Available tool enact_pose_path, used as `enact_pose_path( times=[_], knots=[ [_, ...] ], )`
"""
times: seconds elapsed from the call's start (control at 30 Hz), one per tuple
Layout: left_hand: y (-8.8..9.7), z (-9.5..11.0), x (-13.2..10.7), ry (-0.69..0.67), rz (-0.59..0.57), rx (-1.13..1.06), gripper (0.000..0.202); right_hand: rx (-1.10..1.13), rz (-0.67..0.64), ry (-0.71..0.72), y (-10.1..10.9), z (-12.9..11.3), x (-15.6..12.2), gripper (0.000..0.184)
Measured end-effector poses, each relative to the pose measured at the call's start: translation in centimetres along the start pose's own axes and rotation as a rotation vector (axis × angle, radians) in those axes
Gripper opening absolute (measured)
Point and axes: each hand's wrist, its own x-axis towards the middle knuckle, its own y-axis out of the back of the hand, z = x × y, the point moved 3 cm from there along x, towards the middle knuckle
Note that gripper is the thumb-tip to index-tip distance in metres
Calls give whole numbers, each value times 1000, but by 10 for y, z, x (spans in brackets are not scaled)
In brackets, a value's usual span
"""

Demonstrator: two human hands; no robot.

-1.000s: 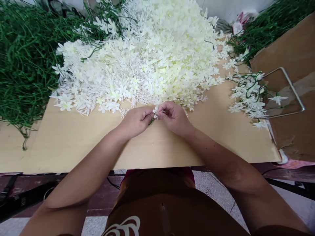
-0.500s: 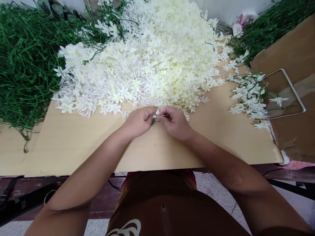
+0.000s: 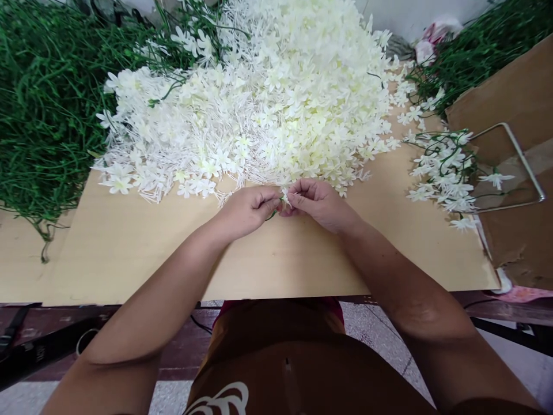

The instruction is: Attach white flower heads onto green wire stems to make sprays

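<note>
- Midway between the front edge of the pale, wood-toned bench (image 3: 276,265) and the broad heap of loose white-and-cream artificial flowers (image 3: 315,109), I see both bare hands meet.
- The left hand (image 3: 250,210) has thumb and forefinger pinched together, apparently on a slender green plastic stem (image 3: 272,215) that shows below the fingertips.
- The right hand (image 3: 324,204) grasps a small white artificial flower (image 3: 286,197) between its fingertips; I cannot tell from my distance whether it grips petals or base.
- My main worry is a slip: both pieces are thin and mostly hidden, so a loose pinch could let the flower twist or drop.
- If it fell towards the heap, it would be hard to pick out among so many alike.
- Pressing on the petals could crease them, and pushing off-line could bend the stem.
- By the bench's right edge, the small bundle of white flowers on green stems (image 3: 451,170) lies against a bent silver metal rod (image 3: 521,153); a stray forearm could tip some over that edge.
</note>
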Motion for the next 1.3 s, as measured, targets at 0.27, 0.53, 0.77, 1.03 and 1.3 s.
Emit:
enact_pose_path(
  times=[0.27, 0.53, 0.77, 1.03, 1.3],
  knots=[
    [-1, -2, -1, 31, -2, 45, 28, -2, 88, -20, -4, 1, -1, 33],
    [0, -3, 0, 21, -6, 14, 28, -7, 111, 10, -4, 1, -1, 35],
    [0, -5, 1, 34, -2, 16, 31, -25, 124, 63, -8, 4, -2, 40],
    [-2, -2, 4, 41, 27, 249, 27, -72, 140, 1, -7, 4, 2, 37],
    [-2, 1, 4, 113, 35, 248, 25, -106, 161, -45, -9, 2, 2, 31]
  ],
)
